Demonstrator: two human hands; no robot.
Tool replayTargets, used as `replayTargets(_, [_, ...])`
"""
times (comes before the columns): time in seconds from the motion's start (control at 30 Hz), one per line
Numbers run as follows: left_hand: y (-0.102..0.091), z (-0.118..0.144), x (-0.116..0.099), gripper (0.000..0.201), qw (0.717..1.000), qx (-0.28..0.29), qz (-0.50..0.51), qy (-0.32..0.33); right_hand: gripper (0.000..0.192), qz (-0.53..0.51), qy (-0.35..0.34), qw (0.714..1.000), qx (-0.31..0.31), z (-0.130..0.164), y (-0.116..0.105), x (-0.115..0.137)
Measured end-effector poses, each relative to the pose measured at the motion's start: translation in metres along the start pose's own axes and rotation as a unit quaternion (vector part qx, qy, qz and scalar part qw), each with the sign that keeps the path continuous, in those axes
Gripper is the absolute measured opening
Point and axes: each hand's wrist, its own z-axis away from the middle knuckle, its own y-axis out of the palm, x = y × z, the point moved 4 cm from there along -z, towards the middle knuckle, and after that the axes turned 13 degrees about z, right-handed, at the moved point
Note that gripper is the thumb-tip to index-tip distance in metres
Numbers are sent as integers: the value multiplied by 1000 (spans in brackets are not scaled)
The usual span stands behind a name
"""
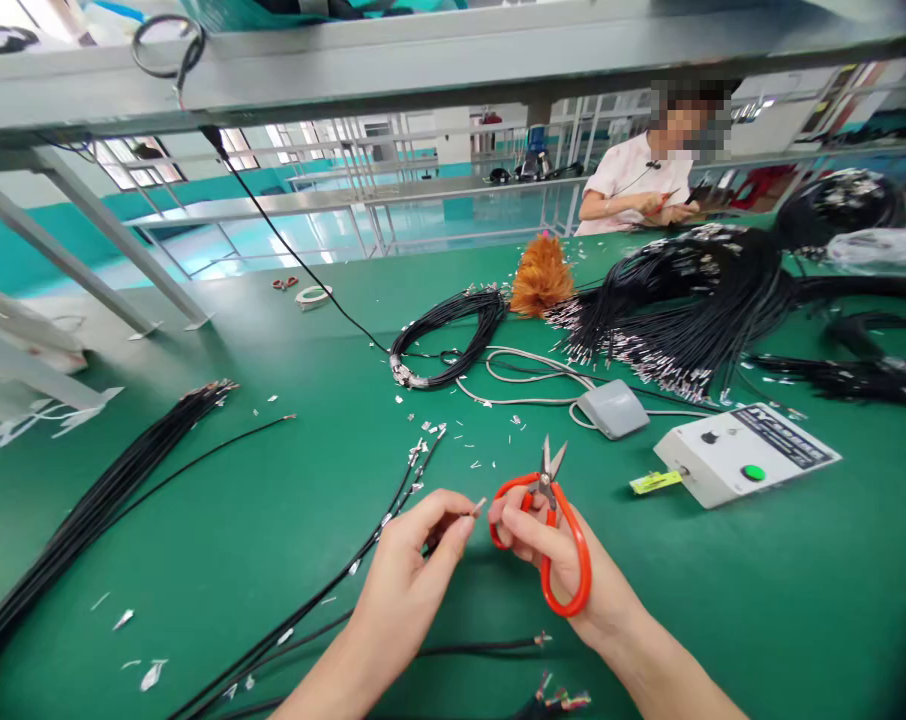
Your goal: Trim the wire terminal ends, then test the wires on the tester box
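Two bare hands met low on a green tabletop [760,620], near six o'clock in the view. The left hand [415,560] was closed in a pinch on the end of a thin black cable [325,595], which it held up toward the right hand, seemingly so the tip could be worked on. That cable trailed away toward eight o'clock. The right hand [550,560] was closed around orange-handled scissors [550,520], fingers through the loops, short blades parted and pointing to twelve o'clock, just beside the cable tip.

Small silver and white offcuts [453,440] lay scattered at twelve o'clock from the hands. A bundle of straight black cables [93,500] ran along the nine o'clock side, apparently kept within reach. A coiled black cable bundle [453,335] sat at twelve o'clock, farther off. At two o'clock stood a grey foot pedal [614,408] and a white control box [745,455] with a green button. Beyond them, a large heap of black leads [693,300] filled the one o'clock area.

Open tabletop lay at four o'clock and at ten o'clock, giving room to move. Another person [633,180] sat working at the far edge, around one o'clock.
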Motion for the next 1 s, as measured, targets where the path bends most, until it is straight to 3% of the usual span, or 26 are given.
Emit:
replayTargets(0.1, [10,11,0,16,998,21,50,-32,23,-68,7,997,29,4,7,2])
replayTargets(0.27, [16,22,4,15,997,-17,72,-30,26,-148,49,987,41,13,12,-16])
replayTargets(0.47, [13,26,3,14,998,-47,44,-16,29,-114,36,993,11,22,6,-32])
replayTargets(0.77, [15,32,0,13,993,-56,-74,70,26,-98,-20,994,-42,21,9,-11])
replayTargets(0.93, [17,38,-5,11,962,-73,-153,214,27,-46,-28,997,-50,23,7,-3])
replayTargets(1.0, [17,37,-5,12,970,-65,-127,196,26,13,-47,997,-58,25,4,2])
